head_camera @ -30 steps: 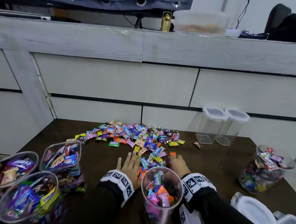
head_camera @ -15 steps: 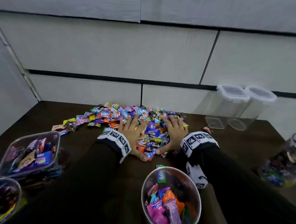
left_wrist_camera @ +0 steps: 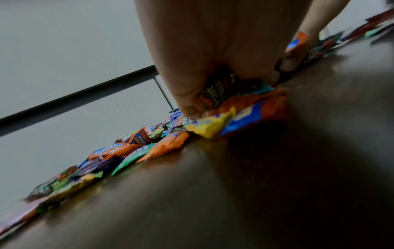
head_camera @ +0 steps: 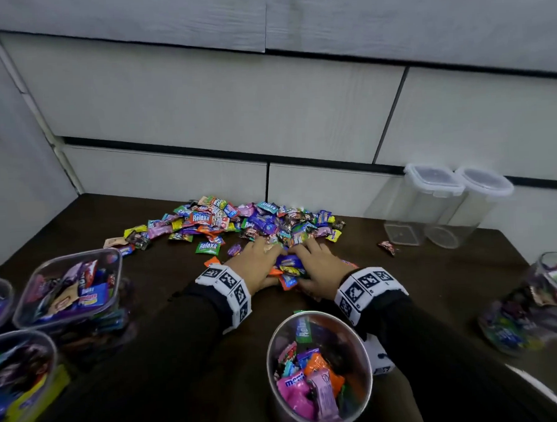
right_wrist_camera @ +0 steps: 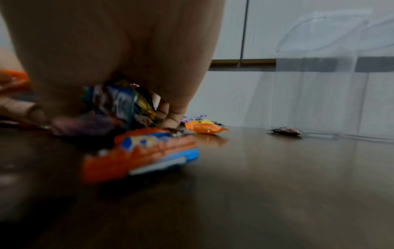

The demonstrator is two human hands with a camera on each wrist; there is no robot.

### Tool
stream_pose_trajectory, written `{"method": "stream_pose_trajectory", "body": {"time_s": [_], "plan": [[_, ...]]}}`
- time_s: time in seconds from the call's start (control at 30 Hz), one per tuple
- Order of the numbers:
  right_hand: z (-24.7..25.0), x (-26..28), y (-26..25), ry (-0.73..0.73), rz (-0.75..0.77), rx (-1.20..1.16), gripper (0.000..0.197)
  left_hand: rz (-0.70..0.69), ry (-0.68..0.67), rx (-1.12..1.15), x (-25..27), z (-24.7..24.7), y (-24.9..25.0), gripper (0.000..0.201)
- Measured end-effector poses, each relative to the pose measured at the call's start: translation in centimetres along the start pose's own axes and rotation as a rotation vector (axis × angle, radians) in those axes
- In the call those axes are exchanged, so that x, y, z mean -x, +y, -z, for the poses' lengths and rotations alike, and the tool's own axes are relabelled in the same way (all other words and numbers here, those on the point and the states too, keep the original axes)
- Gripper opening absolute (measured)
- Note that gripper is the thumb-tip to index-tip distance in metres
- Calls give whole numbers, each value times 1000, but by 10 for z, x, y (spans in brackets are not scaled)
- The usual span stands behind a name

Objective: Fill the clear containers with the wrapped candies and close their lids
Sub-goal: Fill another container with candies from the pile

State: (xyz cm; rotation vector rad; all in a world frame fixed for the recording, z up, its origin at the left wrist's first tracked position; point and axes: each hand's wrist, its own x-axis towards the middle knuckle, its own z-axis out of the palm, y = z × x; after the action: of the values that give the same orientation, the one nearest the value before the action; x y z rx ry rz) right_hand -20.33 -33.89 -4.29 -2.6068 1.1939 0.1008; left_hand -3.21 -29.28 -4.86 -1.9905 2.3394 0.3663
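The wrapped candies (head_camera: pixel 239 222) lie heaped on the dark tabletop (head_camera: pixel 435 276). At the heap's near edge the left hand (head_camera: pixel 257 263) and right hand (head_camera: pixel 319 266), fingers curled, together cup a clump of them. Nearer than the heap stands an open round container (head_camera: pixel 317 370), partly filled. Right of the heap, two lidded empty containers (head_camera: pixel 432 209).

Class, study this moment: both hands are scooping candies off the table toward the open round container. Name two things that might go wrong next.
1. The left hand and right hand cup a loose bunch of candies; an orange wrapper already lies beneath the right hand's grasp, so pieces may drop on lifting.
2. The open round container stands close in front of the forearms; a sleeve might knock it over.
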Motion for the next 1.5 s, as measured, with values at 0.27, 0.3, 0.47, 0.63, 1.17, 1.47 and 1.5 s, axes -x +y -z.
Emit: {"method": "stream_pose_trajectory", "body": {"time_s": [0.27,0.3,0.47,0.63,1.17,1.47,1.5], "plan": [[1,16,-13,-113,22,-18,75,98,-27,1,14,0,8,48],[3,17,-15,-117,26,-32,68,95,-33,11,16,-1,8,46],[12,31,-14,-65,10,-66,50,116,-15,175,31,4,7,36],[21,52,-7,46,-35,-127,48,187,57,342,52,9,9,36],[70,128,-16,235,-161,-406,52,43,570,796,121,82,48,6],[106,166,-38,330,-48,-441,32,-155,650,772,158,84,115,17],[107,169,-38,332,-49,-439,30,-147,653,761,159,79,120,19]]}}
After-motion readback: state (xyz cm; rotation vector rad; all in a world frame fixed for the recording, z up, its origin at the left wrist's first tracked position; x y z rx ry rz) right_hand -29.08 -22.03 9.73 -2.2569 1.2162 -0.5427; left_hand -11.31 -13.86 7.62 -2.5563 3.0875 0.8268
